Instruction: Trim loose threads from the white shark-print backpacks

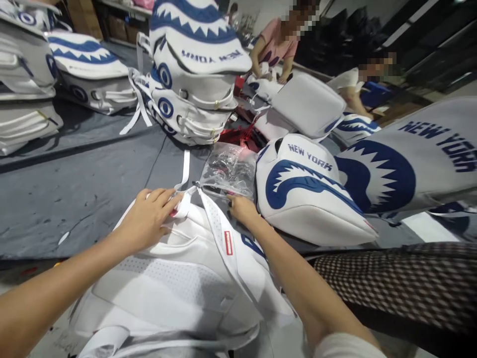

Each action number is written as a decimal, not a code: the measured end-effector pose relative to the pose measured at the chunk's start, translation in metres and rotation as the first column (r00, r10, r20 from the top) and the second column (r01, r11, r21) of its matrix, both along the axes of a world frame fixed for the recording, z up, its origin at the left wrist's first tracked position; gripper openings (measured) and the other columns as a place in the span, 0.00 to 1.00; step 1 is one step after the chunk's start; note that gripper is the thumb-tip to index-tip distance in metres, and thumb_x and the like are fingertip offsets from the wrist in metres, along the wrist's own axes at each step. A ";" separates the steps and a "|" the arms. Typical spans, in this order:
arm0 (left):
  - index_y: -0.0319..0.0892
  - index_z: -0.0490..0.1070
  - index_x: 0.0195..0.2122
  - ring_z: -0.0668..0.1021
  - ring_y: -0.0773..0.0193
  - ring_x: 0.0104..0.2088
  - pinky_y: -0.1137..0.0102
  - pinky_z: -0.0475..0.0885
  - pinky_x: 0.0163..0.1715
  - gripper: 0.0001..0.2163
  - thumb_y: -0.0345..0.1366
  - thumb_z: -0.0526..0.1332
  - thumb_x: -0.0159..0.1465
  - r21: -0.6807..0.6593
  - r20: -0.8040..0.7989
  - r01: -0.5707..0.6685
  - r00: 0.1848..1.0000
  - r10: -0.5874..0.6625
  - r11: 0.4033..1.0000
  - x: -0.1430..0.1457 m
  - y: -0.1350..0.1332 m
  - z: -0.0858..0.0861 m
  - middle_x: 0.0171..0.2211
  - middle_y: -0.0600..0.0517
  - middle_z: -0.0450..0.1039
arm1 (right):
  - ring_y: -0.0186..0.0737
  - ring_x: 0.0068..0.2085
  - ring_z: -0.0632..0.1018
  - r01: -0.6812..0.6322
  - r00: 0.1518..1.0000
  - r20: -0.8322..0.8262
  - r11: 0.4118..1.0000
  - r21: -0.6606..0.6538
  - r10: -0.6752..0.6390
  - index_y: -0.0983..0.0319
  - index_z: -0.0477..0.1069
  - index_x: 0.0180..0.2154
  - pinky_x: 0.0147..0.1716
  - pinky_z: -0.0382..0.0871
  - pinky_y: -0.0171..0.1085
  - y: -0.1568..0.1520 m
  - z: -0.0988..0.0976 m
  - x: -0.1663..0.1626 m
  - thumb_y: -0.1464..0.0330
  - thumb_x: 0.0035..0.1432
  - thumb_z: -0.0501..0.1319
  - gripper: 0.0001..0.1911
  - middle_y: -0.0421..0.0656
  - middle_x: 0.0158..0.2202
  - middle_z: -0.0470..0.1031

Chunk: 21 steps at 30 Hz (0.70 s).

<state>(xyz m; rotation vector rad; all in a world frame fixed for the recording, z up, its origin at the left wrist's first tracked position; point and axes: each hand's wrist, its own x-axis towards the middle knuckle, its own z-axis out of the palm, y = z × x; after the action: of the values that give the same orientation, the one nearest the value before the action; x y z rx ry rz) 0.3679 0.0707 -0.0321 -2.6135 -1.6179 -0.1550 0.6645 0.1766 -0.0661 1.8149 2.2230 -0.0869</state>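
Observation:
A white backpack lies in front of me at the table's edge, its padded side up. A perforated shoulder strap with a small red label runs across it. My left hand grips the top of the backpack beside its webbing loop, thumb and fingers on the fabric. My right hand is at the near edge of a clear plastic bag, its fingers curled at the bag's edge. Small dark and reddish items show inside the plastic; I cannot make out their kind. The right fingertips are partly hidden.
Finished-looking backpacks stand stacked behind and at the left. Another backpack marked NEW YORK lies close to my right arm. Red material sits behind the plastic bag. Across the grey table, a person in pink handles white pieces.

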 end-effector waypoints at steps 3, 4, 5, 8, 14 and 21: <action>0.43 0.59 0.67 0.69 0.48 0.61 0.54 0.62 0.55 0.37 0.37 0.71 0.57 0.009 0.015 0.000 1.000 0.000 1.000 0.000 -0.001 0.000 0.66 0.43 0.65 | 0.50 0.47 0.81 0.008 1.000 0.011 0.999 0.054 -0.009 0.61 0.64 0.63 0.42 0.73 0.41 0.035 -0.019 -0.015 0.71 0.64 0.55 0.26 0.55 0.51 0.77; 0.44 0.59 0.67 0.69 0.48 0.61 0.54 0.62 0.55 0.37 0.38 0.71 0.57 0.011 0.020 -0.002 1.000 0.002 1.000 0.000 -0.001 0.000 0.65 0.44 0.65 | 0.50 0.48 0.80 0.009 1.000 0.015 0.996 0.084 -0.010 0.62 0.59 0.66 0.42 0.73 0.41 0.042 -0.022 -0.020 0.70 0.66 0.53 0.27 0.57 0.54 0.74; 0.44 0.59 0.67 0.69 0.49 0.61 0.54 0.62 0.56 0.37 0.38 0.71 0.57 0.012 0.024 -0.004 1.000 0.004 1.000 0.000 -0.001 0.000 0.65 0.44 0.65 | 0.51 0.50 0.80 0.005 1.000 0.017 0.994 0.108 -0.007 0.64 0.55 0.68 0.43 0.73 0.42 0.048 -0.024 -0.024 0.69 0.68 0.51 0.28 0.59 0.56 0.72; 0.45 0.59 0.66 0.69 0.50 0.61 0.55 0.62 0.56 0.37 0.38 0.71 0.57 0.010 0.031 -0.013 0.999 0.013 1.000 0.001 -0.001 -0.001 0.65 0.45 0.66 | 0.51 0.54 0.77 -0.050 0.999 0.016 0.993 0.104 0.049 0.65 0.62 0.63 0.46 0.72 0.40 0.062 -0.028 -0.032 0.62 0.70 0.50 0.24 0.59 0.57 0.72; 0.47 0.59 0.66 0.70 0.49 0.62 0.54 0.63 0.56 0.35 0.34 0.68 0.58 0.004 0.036 -0.019 0.999 0.018 1.000 0.002 0.001 -0.001 0.66 0.45 0.65 | 0.50 0.55 0.76 -0.161 0.987 0.020 0.987 0.024 0.160 0.68 0.66 0.58 0.50 0.69 0.38 0.076 -0.036 -0.035 0.59 0.69 0.53 0.24 0.61 0.56 0.74; 0.45 0.59 0.67 0.70 0.49 0.61 0.53 0.63 0.56 0.35 0.35 0.69 0.58 -0.004 0.034 -0.014 0.999 0.014 1.000 0.002 0.001 0.000 0.66 0.45 0.65 | 0.52 0.55 0.77 -0.169 0.983 0.072 0.986 -0.001 0.168 0.74 0.64 0.60 0.50 0.69 0.40 0.072 -0.036 -0.042 0.68 0.68 0.51 0.23 0.66 0.54 0.74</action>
<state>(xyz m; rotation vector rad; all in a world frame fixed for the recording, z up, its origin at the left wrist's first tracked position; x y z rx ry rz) 0.3697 0.0712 -0.0317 -2.6154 -1.6488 -0.1962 0.6230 0.2484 -0.1024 1.5984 2.3171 0.0174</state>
